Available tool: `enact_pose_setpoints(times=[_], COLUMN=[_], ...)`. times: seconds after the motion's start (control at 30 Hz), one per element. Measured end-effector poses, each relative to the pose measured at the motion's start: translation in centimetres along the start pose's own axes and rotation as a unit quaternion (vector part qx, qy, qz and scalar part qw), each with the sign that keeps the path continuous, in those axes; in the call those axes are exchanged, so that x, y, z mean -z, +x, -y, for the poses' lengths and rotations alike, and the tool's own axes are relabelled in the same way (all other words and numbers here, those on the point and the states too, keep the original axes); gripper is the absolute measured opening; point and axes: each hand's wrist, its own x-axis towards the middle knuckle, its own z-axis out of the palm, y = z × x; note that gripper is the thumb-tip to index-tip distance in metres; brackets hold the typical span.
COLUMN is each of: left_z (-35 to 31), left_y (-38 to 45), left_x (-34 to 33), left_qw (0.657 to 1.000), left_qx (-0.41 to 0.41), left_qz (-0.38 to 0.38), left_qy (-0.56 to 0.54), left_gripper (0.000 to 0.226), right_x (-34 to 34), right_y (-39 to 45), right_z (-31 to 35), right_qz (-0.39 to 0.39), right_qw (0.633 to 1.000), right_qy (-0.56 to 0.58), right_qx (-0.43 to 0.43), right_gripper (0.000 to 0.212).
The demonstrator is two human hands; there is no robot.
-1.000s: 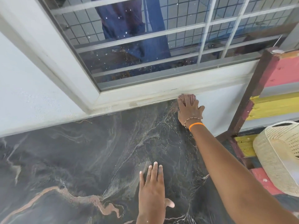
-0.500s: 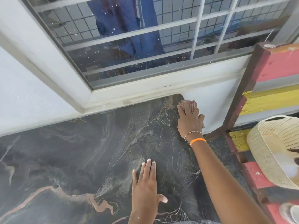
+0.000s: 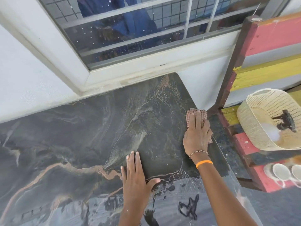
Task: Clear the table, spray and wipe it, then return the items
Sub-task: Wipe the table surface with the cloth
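Observation:
The dark marbled table top (image 3: 81, 144) fills the lower left and carries pale veins and streaks. My right hand (image 3: 197, 136) presses a brown checked cloth (image 3: 189, 115) flat against the table's right edge; most of the cloth is hidden under the fingers. My left hand (image 3: 135, 176) lies flat on the table near the front, fingers spread, holding nothing. No items stand on the table surface in view.
A white wall and a barred window (image 3: 130, 30) run along the table's far side. To the right stands a red and yellow wooden bench (image 3: 268, 69) with a woven cream basket (image 3: 254, 121) and white cups (image 3: 281, 172) on it.
My right hand has dragged the cloth from the far corner by the window sill back along the right edge toward me. The left hand stays flat on the table.

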Motion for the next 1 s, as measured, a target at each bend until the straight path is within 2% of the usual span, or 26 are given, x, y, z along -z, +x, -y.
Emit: enact_pose_setpoints(times=[0.1,0.2,0.23,0.37,0.43,0.5,0.6,0.77,0.9,1.0], left_z=[2.0,4.3,4.9,7.8,8.9,9.6,9.7,9.1,9.6,10.0], left_y=[-2.3,-3.9,-4.5,-6.7,-7.7,-8.8,-9.5,-10.4,-10.4,-10.3], left_x=[0.4,0.9,1.1,1.5,1.4,1.2,0.8,0.0,-0.5,-0.9], left_qw=[1.0,0.999,0.998,0.994,0.993,0.994,0.996,0.996,0.997,0.997], left_qx=[0.029,0.05,0.063,0.109,0.119,0.111,0.077,0.023,0.013,0.004], left_qz=[0.003,-0.011,-0.007,-0.006,0.001,0.016,0.045,0.083,0.074,0.065], left_qy=[-0.011,-0.008,-0.011,-0.023,-0.011,-0.003,0.016,0.016,0.027,0.03], left_gripper=[0.125,0.098,0.096,0.101,0.102,0.102,0.103,0.105,0.104,0.105], right_x=[-1.1,-2.7,-3.3,-4.9,-5.3,-5.2,-4.5,-1.4,0.6,0.3], right_y=[-2.0,-4.6,-5.5,-10.8,-13.4,-15.1,-14.6,-11.2,-11.2,-13.3], right_z=[3.8,9.3,11.2,17.1,17.5,15.9,11.5,0.8,-5.4,-5.6], right_qz=[0.027,0.05,0.064,0.127,0.146,0.137,0.097,0.018,-0.011,-0.018], right_qw=[0.996,0.983,0.975,0.921,0.888,0.876,0.906,0.983,0.999,0.998], right_qy=[-0.01,0.006,0.015,0.049,0.067,0.064,0.043,-0.026,-0.035,-0.035], right_qx=[0.082,0.178,0.213,0.366,0.431,0.458,0.41,0.181,0.006,-0.055], right_gripper=[0.07,0.067,0.067,0.064,0.064,0.066,0.067,0.064,0.064,0.066])
